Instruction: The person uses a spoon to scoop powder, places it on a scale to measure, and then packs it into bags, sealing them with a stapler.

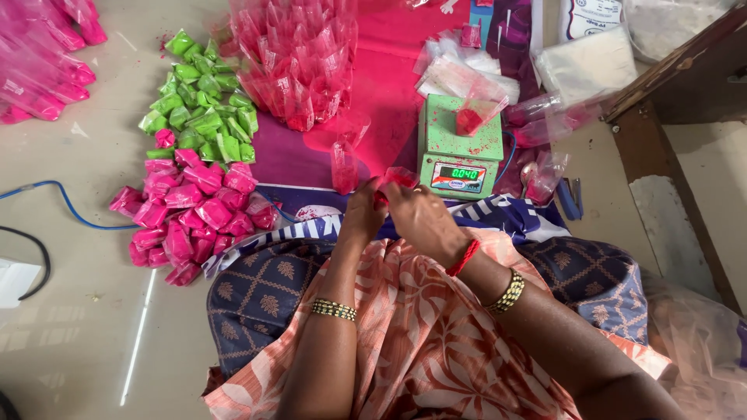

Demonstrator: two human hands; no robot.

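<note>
My left hand point(362, 214) and my right hand point(424, 218) meet in front of me, both pinching a small clear plastic pouch with red powder point(397, 177). Just beyond them stands a small green digital scale point(459, 148) with another open pouch of red powder point(473, 113) resting on its plate. A thin filled pouch point(343, 163) stands upright left of the scale on a pink and purple sheet point(389, 78).
A heap of pink packets point(187, 214) and a heap of green packets point(202, 101) lie on the floor at left. A bundle of empty red-tinted bags point(299, 54) stands behind. A blue cable point(54, 198), white sacks point(587, 58) and a wooden board point(677, 62) surround the spot.
</note>
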